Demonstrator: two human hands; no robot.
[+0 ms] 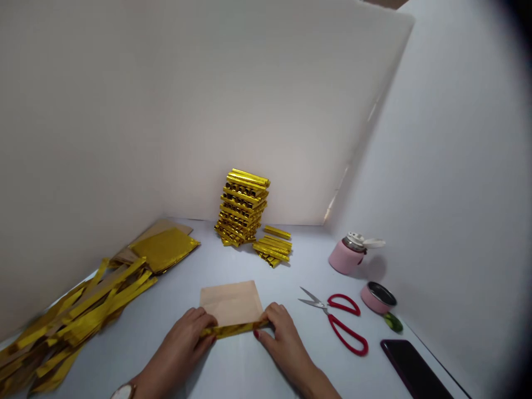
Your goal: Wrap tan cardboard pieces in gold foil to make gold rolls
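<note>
Between left hand (190, 334) and right hand (283, 336), each clamped on its gold near edge (235, 331), a tan paper sheet (231, 303).

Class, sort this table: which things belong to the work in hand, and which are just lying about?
Likely the work:
- tan gold-edged sheet
- flat gold foil sheets
- shiny gold tubes
- long gold strips
- perhaps red-handled metal scissors

Apparently lying about:
- pink rounded flask
- pink round lid
- black rectangular phone
- small green object
</note>
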